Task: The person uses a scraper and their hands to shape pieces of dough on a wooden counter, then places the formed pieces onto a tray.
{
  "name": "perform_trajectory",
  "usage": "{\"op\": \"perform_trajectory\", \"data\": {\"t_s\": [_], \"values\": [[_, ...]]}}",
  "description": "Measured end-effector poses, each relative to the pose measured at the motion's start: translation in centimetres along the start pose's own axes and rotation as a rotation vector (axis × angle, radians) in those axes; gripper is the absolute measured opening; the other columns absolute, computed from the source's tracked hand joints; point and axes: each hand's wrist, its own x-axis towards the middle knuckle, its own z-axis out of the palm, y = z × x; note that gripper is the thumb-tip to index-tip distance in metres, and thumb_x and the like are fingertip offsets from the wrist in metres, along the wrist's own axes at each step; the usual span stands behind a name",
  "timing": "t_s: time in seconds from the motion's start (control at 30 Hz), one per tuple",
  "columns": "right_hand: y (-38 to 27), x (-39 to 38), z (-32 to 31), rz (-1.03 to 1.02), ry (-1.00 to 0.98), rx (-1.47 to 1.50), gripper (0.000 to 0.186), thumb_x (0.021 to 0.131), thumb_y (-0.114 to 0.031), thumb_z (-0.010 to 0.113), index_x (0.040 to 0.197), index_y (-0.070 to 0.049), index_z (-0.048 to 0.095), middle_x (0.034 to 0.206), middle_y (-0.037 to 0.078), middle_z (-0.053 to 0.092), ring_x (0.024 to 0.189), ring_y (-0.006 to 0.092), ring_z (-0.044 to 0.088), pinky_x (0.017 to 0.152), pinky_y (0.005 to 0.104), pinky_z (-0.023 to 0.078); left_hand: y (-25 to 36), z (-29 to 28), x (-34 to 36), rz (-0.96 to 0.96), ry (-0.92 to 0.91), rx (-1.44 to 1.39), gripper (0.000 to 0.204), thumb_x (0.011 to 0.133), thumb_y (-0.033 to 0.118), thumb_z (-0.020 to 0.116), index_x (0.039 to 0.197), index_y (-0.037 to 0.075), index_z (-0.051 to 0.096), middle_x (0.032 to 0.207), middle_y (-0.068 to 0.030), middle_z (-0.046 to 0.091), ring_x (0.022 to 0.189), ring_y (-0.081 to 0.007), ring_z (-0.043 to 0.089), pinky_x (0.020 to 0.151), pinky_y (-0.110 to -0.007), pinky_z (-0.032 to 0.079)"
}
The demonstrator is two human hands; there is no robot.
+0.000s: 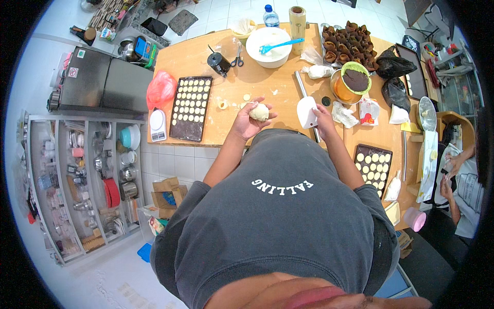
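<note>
Head view looks straight down over a person in a grey shirt standing at a wooden table (267,85) that fills the upper middle of the frame. Just above centre, the left hand (247,119) is cupped palm up, its fingers curled around a pale dough ball (260,112) that rests in the palm. Right of it, well apart from the left hand, the right hand (323,117) is clamped on a white dough scraper (307,112), held upright over the table edge. Between the hands and the far side of the table lie a few small dough scraps (223,104) and a metal rolling pin (303,92) that runs down toward the scraper. Left of the left hand sits a dark baking tray (191,108) filled with rows of small pale dough rounds, with a white kitchen scale (157,124) and a red plastic bag (160,88) just beside it. At the top middle stand a white mixing bowl (267,49) with a blue spatula (280,45) laid across it, scissors (237,59) and a water bottle (270,16). In the upper right a tray of dark brown cupcakes (350,44) sits above a green-rimmed bowl of chocolate filling (355,80). A second tray of dough rounds (374,166) lies at the right middle. Another person's hands (450,175) show at the far right edge.
</note>
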Motion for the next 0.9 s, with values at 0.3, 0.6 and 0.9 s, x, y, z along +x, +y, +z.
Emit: {"op": "perform_trajectory", "data": {"t_s": [0.3, 0.6, 0.9], "values": [[0.4, 0.9, -0.5, 0.002, 0.001, -0.008, 0.026, 0.105, -0.019, 0.054, 0.129, -0.012, 0.062, 0.107, 0.004, 0.069, 0.092, 0.0177, 0.066, 0.075, 0.0375, 0.054, 0.1, -0.2, 0.9, 0.026, 0.0, -0.069, 0.061, 0.103, 0.068, 0.036, 0.081, 0.014, 0.055, 0.072, -0.0089, 0.057, 0.051, -0.0211, 0.052, 0.041, -0.028, 0.036], [0.3, 0.9, -0.2, 0.002, 0.0, 0.016, 0.028, 0.104, -0.017, 0.054, 0.129, -0.008, 0.061, 0.107, 0.005, 0.069, 0.092, 0.0183, 0.067, 0.077, 0.0359, 0.054, -0.9, -3.9, 2.9, 0.103, 0.326, 0.223, 0.052, 0.105, 0.059, 0.041, 0.076, 0.016, 0.05, 0.058, -0.0038, 0.051, 0.04, -0.0202, 0.046, 0.037, -0.032, 0.033], [0.7, 1.2, -0.7, -0.01, 0.009, 0.051, 0.028, 0.103, -0.016, 0.055, 0.129, -0.007, 0.062, 0.105, 0.005, 0.069, 0.092, 0.0174, 0.066, 0.077, 0.0347, 0.053, -1.9, -1.2, 3.0, 0.114, 0.24, 0.096, 0.037, 0.105, 0.041, 0.049, 0.118, 0.007, 0.055, 0.116, -0.0191, 0.065, 0.107, -0.0388, 0.067, 0.09, -0.046, 0.057]]}}
